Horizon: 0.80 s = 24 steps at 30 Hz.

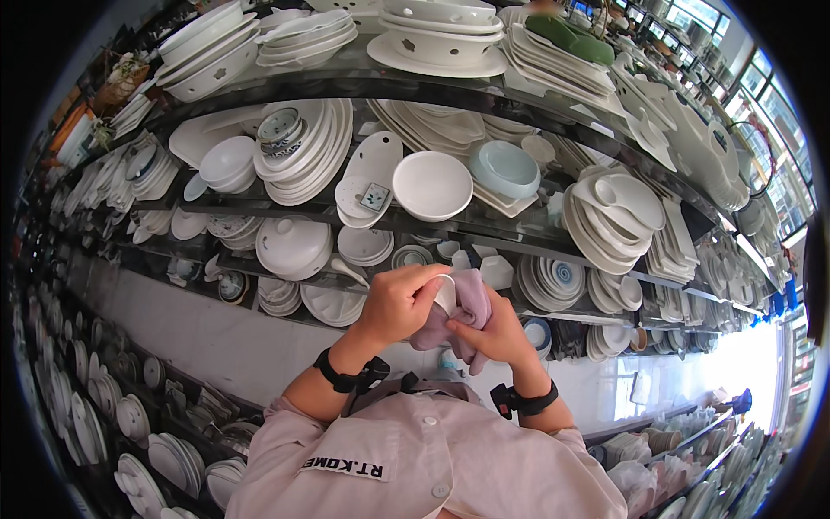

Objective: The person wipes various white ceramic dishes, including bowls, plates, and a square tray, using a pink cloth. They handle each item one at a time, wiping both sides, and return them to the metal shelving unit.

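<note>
My left hand (397, 303) grips the rim of a small white ceramic dish (445, 295), held in front of my chest. Around the dish's other side my right hand (496, 327) presses a folded mauve cloth (472, 298), and part of the cloth hangs below both hands. Cloth and fingers hide most of the dish, so its full shape cannot be told. Just beyond my hands, a white spoon (349, 271) lies on a lower shelf. A large white bowl (433, 186) stands on the shelf above it, beside a pale blue bowl (504, 168).
Dark tiered shelves (415, 86) crowded with white crockery rise before me. A lidded white tureen (294, 248) sits lower left, and stacked plates (613, 217) reach the shelf edge at right. Behind me stand more racks of dishes (175, 464); a pale tiled floor (259, 347) runs between.
</note>
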Available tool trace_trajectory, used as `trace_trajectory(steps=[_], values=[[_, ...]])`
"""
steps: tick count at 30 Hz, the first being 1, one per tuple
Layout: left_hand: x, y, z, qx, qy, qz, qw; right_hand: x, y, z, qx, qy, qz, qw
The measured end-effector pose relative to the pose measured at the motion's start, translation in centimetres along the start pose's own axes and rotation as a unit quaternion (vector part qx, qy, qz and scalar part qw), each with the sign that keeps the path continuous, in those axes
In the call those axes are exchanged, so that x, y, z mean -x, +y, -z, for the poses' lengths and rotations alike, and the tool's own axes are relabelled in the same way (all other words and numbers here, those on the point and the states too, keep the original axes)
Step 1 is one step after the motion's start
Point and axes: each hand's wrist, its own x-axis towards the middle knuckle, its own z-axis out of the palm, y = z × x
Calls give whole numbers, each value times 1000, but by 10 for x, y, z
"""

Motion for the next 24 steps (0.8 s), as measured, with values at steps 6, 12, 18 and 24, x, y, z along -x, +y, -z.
trace_trajectory(steps=[6,12,18,24], values=[[-7,1,5,43,10,56,997,5,3,20,-23,-33,3,999],[-11,-28,15,153,100,206,961,7,10,53,161,-85,-12,983],[-18,-43,-1,284,73,328,898,-1,14,62,109,-62,-31,992],[-19,-63,-54,238,39,325,914,-33,25,72,-3,-95,-33,995]])
